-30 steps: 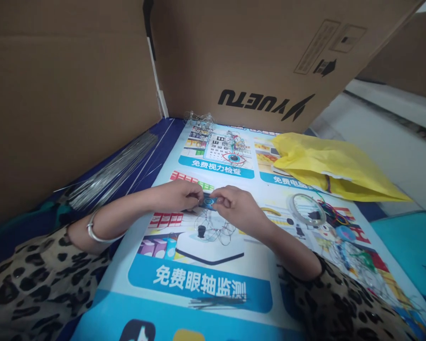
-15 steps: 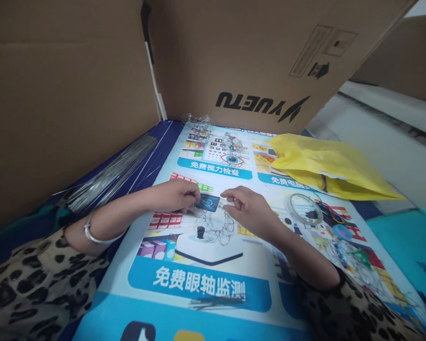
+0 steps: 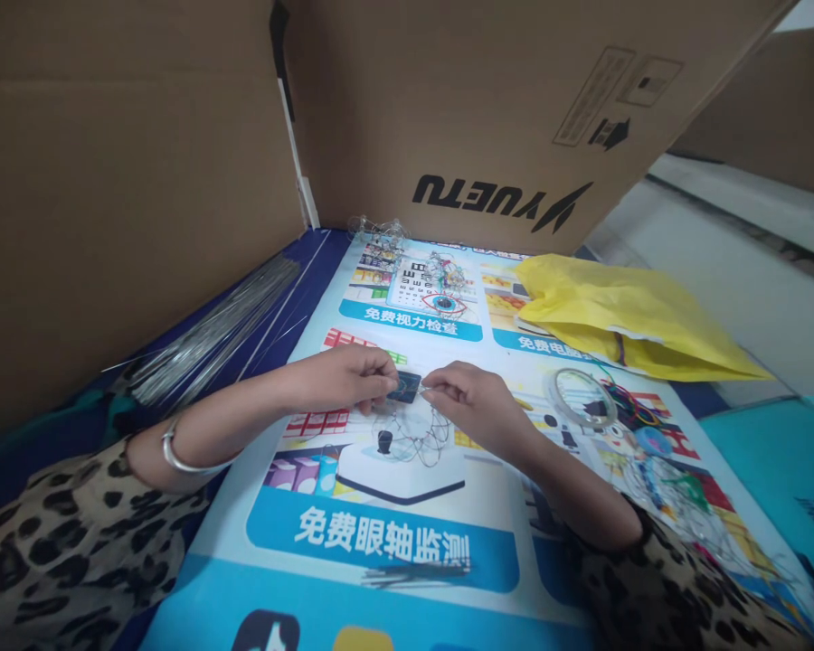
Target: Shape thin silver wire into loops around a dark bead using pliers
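Observation:
A ring of thin looped wire (image 3: 429, 441) hangs below my two hands, over the printed sheet. My right hand (image 3: 471, 398) is closed in a pinch on its upper right part, where a short bright bit of wire shows at the fingertips. To the left, my left hand (image 3: 356, 375) also pinches at the wire's upper side; the exact grip is hidden behind its fingers. Between the hands lies a dark blue patch (image 3: 407, 389) that looks like part of the print.
Bundled straight wires (image 3: 217, 330) lie at left, and short dark wires (image 3: 413, 574) lie in front. Tangled wire pieces (image 3: 448, 276) sit at the back. Right are a yellow bag (image 3: 624, 307), a coil (image 3: 587, 398) and coloured wires (image 3: 685, 488). Cardboard walls (image 3: 448, 117) stand behind.
My left hand has moved slightly right, closer to my right hand. The thumb and fingers of my right hand have come together on the wire.

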The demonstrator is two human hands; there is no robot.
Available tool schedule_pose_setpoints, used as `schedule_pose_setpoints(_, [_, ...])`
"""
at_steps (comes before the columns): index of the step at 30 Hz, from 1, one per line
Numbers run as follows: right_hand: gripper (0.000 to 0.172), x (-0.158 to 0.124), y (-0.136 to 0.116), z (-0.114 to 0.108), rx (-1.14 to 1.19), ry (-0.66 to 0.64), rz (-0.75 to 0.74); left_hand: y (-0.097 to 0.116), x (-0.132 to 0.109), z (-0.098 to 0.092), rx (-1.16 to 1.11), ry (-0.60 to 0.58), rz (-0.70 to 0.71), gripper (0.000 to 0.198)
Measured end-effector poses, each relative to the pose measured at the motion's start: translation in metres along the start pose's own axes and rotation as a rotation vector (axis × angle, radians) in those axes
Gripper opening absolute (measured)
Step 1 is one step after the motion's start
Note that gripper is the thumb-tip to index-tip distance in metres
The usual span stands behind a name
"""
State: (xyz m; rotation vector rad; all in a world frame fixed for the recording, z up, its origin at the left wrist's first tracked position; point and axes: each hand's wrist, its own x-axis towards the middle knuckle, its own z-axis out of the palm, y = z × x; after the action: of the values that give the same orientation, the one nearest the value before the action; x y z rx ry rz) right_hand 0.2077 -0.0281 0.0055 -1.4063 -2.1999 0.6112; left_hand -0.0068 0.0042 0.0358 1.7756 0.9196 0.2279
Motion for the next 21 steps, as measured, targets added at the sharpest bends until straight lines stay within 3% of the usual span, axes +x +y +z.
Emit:
schedule_pose_setpoints(8, [0.012, 0.002, 0.001, 0.003, -0.006, 0.008, -0.008, -0.008, 0.006, 0.017, -0.101, 0.05, 0.068, 0.017])
schedule_pose_setpoints(21, [0.014, 0.002, 0.002, 0.006, -0.024, -0.019, 0.008, -0.014, 0.012, 0.035, -0.065, 0.129, 0.103, 0.016])
